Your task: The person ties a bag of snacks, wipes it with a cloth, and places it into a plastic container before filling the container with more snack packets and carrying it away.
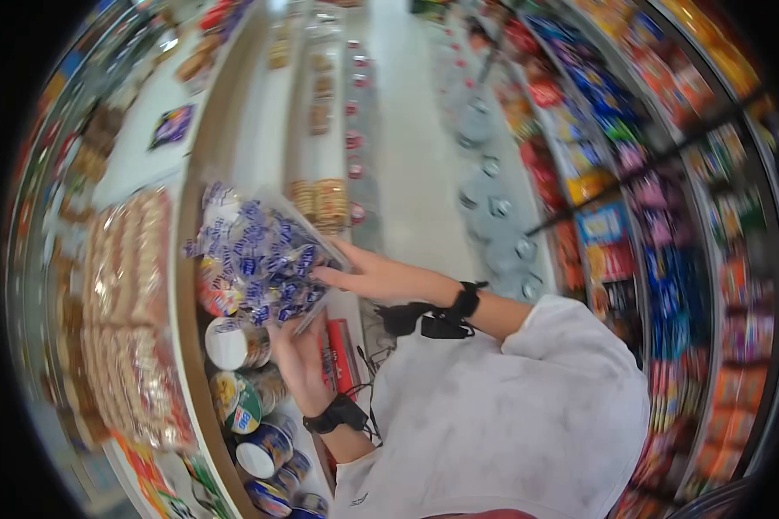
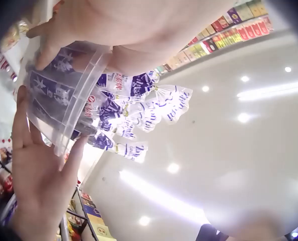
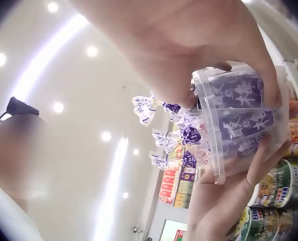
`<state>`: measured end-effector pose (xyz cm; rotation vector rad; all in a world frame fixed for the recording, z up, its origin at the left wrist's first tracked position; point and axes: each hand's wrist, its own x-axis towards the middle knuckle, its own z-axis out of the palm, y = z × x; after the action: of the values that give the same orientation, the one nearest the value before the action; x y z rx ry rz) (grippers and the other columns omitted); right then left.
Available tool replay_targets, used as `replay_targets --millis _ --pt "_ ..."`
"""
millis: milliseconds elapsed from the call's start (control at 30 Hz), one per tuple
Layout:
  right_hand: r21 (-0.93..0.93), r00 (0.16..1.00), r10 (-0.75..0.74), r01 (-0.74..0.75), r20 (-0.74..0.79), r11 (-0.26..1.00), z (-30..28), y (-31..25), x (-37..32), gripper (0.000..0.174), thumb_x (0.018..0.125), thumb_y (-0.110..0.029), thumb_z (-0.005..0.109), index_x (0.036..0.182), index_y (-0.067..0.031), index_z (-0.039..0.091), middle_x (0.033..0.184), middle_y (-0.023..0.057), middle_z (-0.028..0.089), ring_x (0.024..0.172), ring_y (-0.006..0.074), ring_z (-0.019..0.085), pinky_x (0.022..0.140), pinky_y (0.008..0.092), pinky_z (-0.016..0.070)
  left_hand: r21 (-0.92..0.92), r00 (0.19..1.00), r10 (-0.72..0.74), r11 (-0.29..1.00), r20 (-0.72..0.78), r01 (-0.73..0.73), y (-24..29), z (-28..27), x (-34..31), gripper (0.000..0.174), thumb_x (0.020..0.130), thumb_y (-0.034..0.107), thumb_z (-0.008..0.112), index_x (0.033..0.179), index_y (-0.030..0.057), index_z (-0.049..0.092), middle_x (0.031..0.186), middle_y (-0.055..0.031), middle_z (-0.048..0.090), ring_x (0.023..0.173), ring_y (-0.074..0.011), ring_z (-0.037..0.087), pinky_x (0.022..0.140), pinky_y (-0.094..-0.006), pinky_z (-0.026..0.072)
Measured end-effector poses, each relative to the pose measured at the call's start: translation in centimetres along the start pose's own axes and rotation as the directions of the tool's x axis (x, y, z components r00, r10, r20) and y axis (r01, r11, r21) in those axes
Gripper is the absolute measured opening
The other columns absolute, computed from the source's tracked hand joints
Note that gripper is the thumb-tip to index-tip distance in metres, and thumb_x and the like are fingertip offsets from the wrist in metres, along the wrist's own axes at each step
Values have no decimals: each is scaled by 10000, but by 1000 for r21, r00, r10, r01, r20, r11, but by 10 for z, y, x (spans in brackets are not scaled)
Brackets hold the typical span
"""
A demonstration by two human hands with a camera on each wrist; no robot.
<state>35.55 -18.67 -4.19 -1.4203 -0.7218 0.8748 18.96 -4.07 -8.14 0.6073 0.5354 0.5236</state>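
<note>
Both hands hold a clear plastic tub (image 3: 244,113) with purple printed labels, tipped on its side in the wrist views. Sweets (image 1: 264,246) in purple-and-white twisted wrappers fill it and stick out past its rim. My left hand (image 1: 301,363) grips the tub from the near side, close to the rim. From the other side my right hand (image 1: 394,278) grips it, thumb at the rim and fingers round the wall. In the right wrist view the left hand (image 3: 224,201) supports the tub from below. The tub is over the shelf with round cups.
Several round cups (image 1: 236,400) with lids lie along the shelf beside the left forearm. Large clear packs (image 1: 134,372) of long pale food sit on the ledge at left. A red box (image 1: 342,355) lies near the left wrist. Racks of bright packets (image 1: 606,233) line the right.
</note>
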Motion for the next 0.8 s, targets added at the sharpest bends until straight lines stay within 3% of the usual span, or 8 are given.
replay_targets --millis 67,133,233,300,400,500,600,800 --pt "99 971 238 -238 15 966 -6 11 -17 955 1005 -444 688 1643 -11 125 1504 163 469 1230 213 599 1047 379 520 -13 994 -108 994 10 108 -20 -17 13 396 920 -54 482 1313 -90 506 1306 -253 614 1211 -435 625 1090 -618 504" --pt "253 954 279 -245 -110 936 -11 16 -40 993 992 -472 695 1633 7 108 1480 197 483 1232 242 609 1060 385 514 -26 987 -157 987 26 157 -32 -7 17 233 927 -70 461 1113 -159 572 1237 -254 637 1179 -431 637 1082 -622 509" --pt "418 882 398 -271 -253 867 -30 33 -56 1007 958 -532 708 1577 47 165 1380 235 536 1174 271 646 1032 405 541 -31 949 -306 950 81 309 -74 -18 55 719 897 -94 482 1557 109 281 1412 -211 527 1245 -389 605 1071 -596 513" --pt "511 823 495 -310 -278 802 -48 34 -74 951 931 -565 721 1518 52 297 1293 203 590 1098 259 667 981 426 573 126 934 -329 941 138 313 -88 19 51 765 906 -90 473 1593 143 231 1431 -192 512 1237 -370 603 1067 -596 506" --pt "610 852 456 -222 -259 761 -74 37 -92 782 962 -511 700 1422 70 448 1273 231 638 1113 309 688 1021 442 557 271 887 -426 888 176 373 -114 62 59 830 914 -100 451 1638 188 165 1486 -191 459 1238 -349 592 1038 -573 516" --pt "730 831 425 -33 -359 683 -106 60 -106 547 1003 -361 686 1302 82 572 1245 239 662 1168 322 670 1070 439 532 412 861 -474 833 184 371 -147 110 65 881 900 -120 429 1657 220 132 1500 -181 443 1249 -333 586 1038 -538 519" --pt "794 783 434 122 -446 596 -147 75 -117 373 1016 -242 646 1220 69 630 1214 226 684 1163 328 675 1079 449 532 440 830 -496 824 255 357 -185 153 80 833 883 -140 407 1618 195 209 1469 -164 480 1219 -337 609 987 -513 553" --pt "807 739 422 274 -525 523 -260 76 -122 307 1017 -149 593 1211 87 622 1224 238 677 1191 349 661 1110 450 520 570 774 -579 737 255 364 -251 248 119 812 965 -47 486 1654 220 148 1353 -109 567 1157 -245 626 995 -466 537"
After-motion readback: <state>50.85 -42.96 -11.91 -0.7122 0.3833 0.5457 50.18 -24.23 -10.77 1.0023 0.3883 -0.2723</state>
